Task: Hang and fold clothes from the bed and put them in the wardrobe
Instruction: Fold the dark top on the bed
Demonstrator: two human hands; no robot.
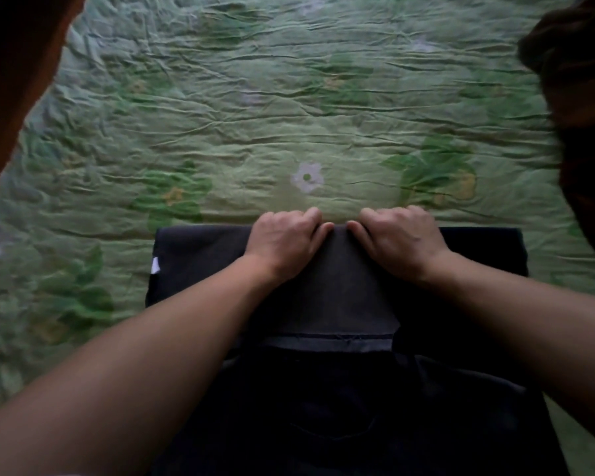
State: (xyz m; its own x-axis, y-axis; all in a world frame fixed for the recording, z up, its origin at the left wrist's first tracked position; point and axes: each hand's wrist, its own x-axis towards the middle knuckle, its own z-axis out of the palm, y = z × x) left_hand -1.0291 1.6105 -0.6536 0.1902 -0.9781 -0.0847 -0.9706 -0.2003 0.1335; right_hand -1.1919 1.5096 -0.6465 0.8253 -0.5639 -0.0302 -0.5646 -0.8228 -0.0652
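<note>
Fingers of both the left hand (282,240) and right hand (401,237) are curled over the garment (337,286) fold on the bed (289,115), probably so it's kept straight.

A bedroom in a home.
You are leaning over a bed (289,108) spread with a creased green floral sheet (172,139), with a dark garment (340,290) laid flat on it and dark cloth (577,97) heaped at its right edge.

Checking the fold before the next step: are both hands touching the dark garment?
Touching. The head view shows the left hand and right hand gripping the dark garment's far edge.
</note>
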